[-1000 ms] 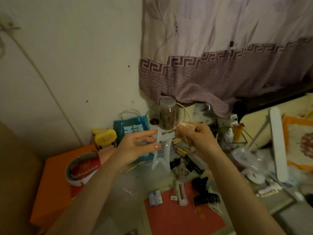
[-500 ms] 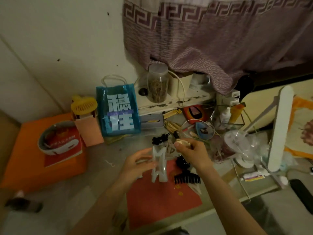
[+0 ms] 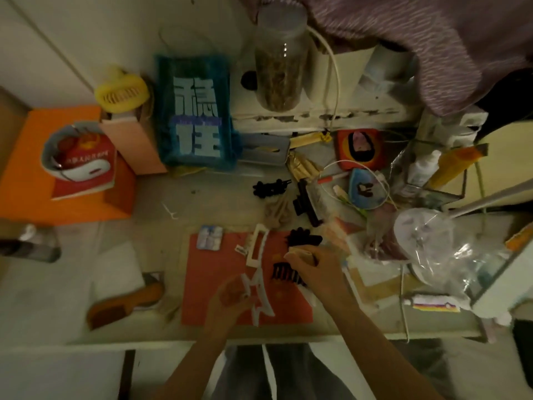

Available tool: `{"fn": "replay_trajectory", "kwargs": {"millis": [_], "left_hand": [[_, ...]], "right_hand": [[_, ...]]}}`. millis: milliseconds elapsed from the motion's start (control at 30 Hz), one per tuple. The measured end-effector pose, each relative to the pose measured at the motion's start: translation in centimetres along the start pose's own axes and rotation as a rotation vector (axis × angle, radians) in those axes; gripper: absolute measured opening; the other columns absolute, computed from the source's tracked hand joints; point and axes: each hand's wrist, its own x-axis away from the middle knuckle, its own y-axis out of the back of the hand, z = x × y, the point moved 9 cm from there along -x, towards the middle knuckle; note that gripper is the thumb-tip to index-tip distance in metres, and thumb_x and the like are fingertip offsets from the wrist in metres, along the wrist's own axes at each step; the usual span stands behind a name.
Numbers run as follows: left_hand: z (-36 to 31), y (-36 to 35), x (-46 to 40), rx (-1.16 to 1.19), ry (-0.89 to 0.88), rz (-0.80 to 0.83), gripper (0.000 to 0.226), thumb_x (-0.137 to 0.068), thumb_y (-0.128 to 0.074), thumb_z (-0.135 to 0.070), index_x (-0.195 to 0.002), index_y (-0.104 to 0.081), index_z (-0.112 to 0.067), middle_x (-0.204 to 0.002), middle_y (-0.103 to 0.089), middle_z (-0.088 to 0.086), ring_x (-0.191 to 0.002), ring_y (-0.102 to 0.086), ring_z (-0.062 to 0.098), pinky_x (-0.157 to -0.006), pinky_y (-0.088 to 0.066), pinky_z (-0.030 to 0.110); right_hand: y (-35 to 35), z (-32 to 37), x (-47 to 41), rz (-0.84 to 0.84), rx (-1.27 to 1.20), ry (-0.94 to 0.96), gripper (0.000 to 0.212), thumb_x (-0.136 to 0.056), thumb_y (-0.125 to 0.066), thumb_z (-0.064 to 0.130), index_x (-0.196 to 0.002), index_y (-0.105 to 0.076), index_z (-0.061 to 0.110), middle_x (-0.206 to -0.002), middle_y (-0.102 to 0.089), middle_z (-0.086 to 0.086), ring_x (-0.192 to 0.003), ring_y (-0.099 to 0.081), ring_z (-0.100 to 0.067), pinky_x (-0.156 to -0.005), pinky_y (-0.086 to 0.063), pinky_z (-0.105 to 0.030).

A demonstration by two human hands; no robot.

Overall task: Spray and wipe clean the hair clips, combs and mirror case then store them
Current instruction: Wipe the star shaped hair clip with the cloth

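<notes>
My left hand (image 3: 230, 298) grips a white claw hair clip (image 3: 259, 298) low over the red mat (image 3: 219, 284). My right hand (image 3: 317, 264) pinches a small beige wipe (image 3: 301, 252) just above a black claw clip (image 3: 284, 273) that lies on the mat. A white rectangular clip (image 3: 256, 245) rests on the mat's top edge, and another black clip (image 3: 302, 238) lies beside it. Further back lie a black clip (image 3: 269, 187) and a black comb-like clip (image 3: 307, 203). An orange brush (image 3: 124, 304) sits left of the mat.
A blue gift bag (image 3: 196, 116), a glass jar (image 3: 281, 62), a yellow fan (image 3: 122, 92) and an orange box (image 3: 57, 168) crowd the back. Clear plastic bags (image 3: 432, 249), bottles and a round mirror case (image 3: 366, 189) fill the right side. The desk's front edge (image 3: 288, 337) runs below my hands.
The camera tilted down toward the desk. Both hands dropped from chest height to the red mat, the left still holding the white clip, the right still holding the beige wipe.
</notes>
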Motion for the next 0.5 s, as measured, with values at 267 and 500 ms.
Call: {"fn": "replay_trajectory", "kwargs": {"millis": [267,500], "left_hand": [[0.5,-1.1,-0.3,0.140,-0.067,0.005,0.043,-0.074,-0.074,0.006,-0.107,-0.061,-0.018,-0.101,-0.069,-0.001,-0.085,-0.069,0.005,-0.064,-0.055,0.018],[0.2,-1.1,-0.9,0.057,-0.125,0.008,0.039,-0.079,-0.074,-0.008,-0.112,-0.060,-0.024,-0.102,-0.070,-0.006,-0.093,-0.069,0.010,-0.068,-0.056,0.018]], "right_hand": [[-0.2,-2.8,0.2,-0.002,0.048,-0.089,0.016,-0.085,-0.071,0.028,-0.082,-0.062,0.041,-0.080,-0.061,0.025,-0.072,-0.058,0.013,-0.062,-0.045,-0.003],[-0.3,-3.7,0.7,0.006,0.064,-0.104,0.018,-0.086,-0.069,0.028,-0.078,-0.061,0.042,-0.080,-0.061,0.025,-0.072,-0.059,0.012,-0.062,-0.043,-0.007]]}}
